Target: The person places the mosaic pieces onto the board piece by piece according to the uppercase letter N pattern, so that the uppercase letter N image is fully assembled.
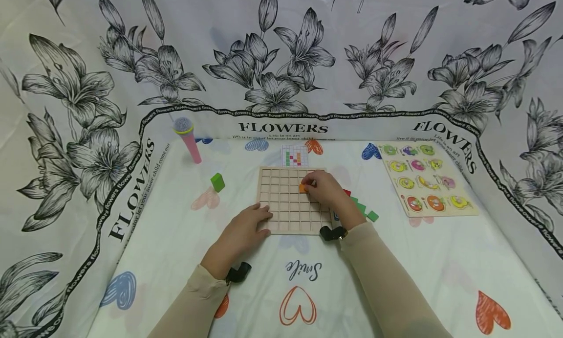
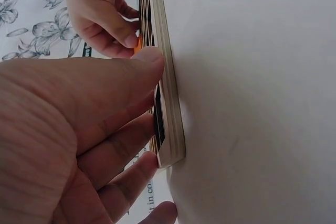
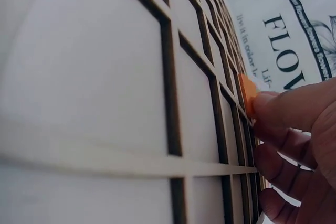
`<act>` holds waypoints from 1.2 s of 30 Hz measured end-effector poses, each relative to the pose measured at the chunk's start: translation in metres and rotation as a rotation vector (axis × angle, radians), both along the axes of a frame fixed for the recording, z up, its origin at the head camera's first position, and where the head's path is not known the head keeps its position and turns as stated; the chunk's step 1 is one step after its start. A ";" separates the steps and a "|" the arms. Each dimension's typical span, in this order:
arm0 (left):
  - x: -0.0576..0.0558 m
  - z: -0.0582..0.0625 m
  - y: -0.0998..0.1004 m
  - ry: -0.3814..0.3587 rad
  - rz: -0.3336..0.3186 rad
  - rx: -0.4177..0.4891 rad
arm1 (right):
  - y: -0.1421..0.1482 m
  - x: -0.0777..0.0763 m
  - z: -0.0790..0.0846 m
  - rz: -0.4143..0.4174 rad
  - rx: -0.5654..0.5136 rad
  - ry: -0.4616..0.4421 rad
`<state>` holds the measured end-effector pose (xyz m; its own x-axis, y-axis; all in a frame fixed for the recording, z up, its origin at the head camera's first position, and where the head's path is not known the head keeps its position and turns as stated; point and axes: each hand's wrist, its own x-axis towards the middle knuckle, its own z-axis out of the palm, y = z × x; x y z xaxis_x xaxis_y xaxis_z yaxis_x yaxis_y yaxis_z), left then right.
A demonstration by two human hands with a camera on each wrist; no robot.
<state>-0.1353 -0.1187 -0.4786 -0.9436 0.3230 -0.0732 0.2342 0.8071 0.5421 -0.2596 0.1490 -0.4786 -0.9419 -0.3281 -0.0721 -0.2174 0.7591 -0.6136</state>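
Observation:
A wooden grid board [image 1: 288,215] lies on the cloth, its square cells showing white in the right wrist view. My right hand [image 1: 324,187] pinches a small orange square tile [image 3: 248,96] between thumb and fingers at the upper right part of the grid. Whether the tile sits fully inside a cell, I cannot tell. At the board's left near corner, my left hand [image 1: 243,230] rests with fingers loosely spread on the rim, touching the edge. Just behind the board is a pattern card [image 1: 294,155] with green, pink-red and orange squares.
Green tiles [image 1: 372,215] and a red one [image 1: 347,192] lie right of the board, partly behind my right arm. A green block [image 1: 217,182] and a pink toy microphone [image 1: 191,145] stand left. A fruit puzzle board [image 1: 426,179] lies far right.

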 end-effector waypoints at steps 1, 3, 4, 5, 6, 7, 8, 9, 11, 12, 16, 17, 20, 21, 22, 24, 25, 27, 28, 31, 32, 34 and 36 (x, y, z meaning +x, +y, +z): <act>0.000 0.000 0.000 0.001 -0.001 0.001 | 0.000 -0.001 -0.001 0.004 0.007 0.006; 0.000 0.001 0.000 0.002 -0.003 0.003 | 0.000 -0.001 -0.002 0.008 0.020 0.017; 0.000 0.001 0.000 0.002 -0.004 0.003 | 0.000 -0.002 -0.003 0.010 0.024 0.020; 0.000 0.001 0.000 0.008 -0.006 0.001 | 0.000 -0.002 -0.003 0.010 0.026 0.021; 0.001 0.001 0.000 0.013 -0.008 -0.002 | 0.000 -0.002 -0.003 0.009 0.025 0.021; 0.001 0.001 0.001 0.015 -0.008 -0.004 | 0.000 -0.002 -0.003 0.007 0.022 0.020; 0.001 0.001 0.001 0.020 -0.009 -0.006 | 0.001 -0.002 -0.003 0.006 0.017 0.020; 0.001 0.001 0.001 0.021 -0.009 -0.009 | 0.001 -0.002 -0.003 -0.001 0.005 0.023; 0.001 0.000 0.001 0.018 -0.006 -0.011 | 0.006 -0.001 0.000 -0.036 -0.034 0.030; 0.000 0.000 0.001 0.011 -0.004 -0.011 | 0.011 0.000 0.002 -0.063 -0.054 0.039; 0.000 -0.001 0.001 -0.002 0.001 -0.013 | 0.038 0.003 0.016 -0.195 -0.098 0.089; 0.000 -0.001 0.002 -0.001 0.001 -0.013 | 0.046 0.004 0.018 -0.217 -0.091 0.087; 0.000 -0.001 0.002 -0.002 0.004 -0.020 | 0.069 0.006 0.018 -0.248 -0.046 0.040; 0.000 -0.001 0.002 -0.003 0.006 -0.021 | 0.075 0.007 0.016 -0.246 -0.036 0.012; 0.000 -0.001 0.002 -0.005 0.007 -0.022 | 0.080 0.008 0.013 -0.240 -0.023 -0.018; 0.000 -0.001 0.002 -0.005 0.007 -0.023 | 0.086 0.010 0.008 -0.223 0.004 -0.070; 0.000 -0.001 0.001 -0.002 0.006 -0.022 | 0.088 0.012 0.006 -0.206 0.015 -0.082; 0.000 -0.001 0.001 0.001 0.004 -0.020 | 0.089 0.014 0.002 -0.160 0.047 -0.079; 0.000 -0.001 0.001 0.002 0.004 -0.018 | 0.089 0.015 0.000 -0.139 0.060 -0.072; 0.000 -0.001 0.000 0.002 0.004 -0.018 | 0.088 0.017 -0.007 -0.086 0.096 -0.029; 0.000 -0.001 0.000 0.002 0.004 -0.019 | 0.088 0.018 -0.008 -0.081 0.105 -0.016; 0.000 0.000 0.000 0.003 0.004 -0.018 | 0.087 0.019 -0.011 -0.079 0.108 0.003; 0.000 0.000 0.000 0.001 0.002 -0.017 | 0.087 0.019 -0.013 -0.080 0.109 0.021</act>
<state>-0.1348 -0.1189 -0.4784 -0.9444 0.3196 -0.0774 0.2332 0.8168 0.5277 -0.2402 0.2355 -0.4915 -0.9665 -0.2429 -0.0832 -0.1652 0.8364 -0.5226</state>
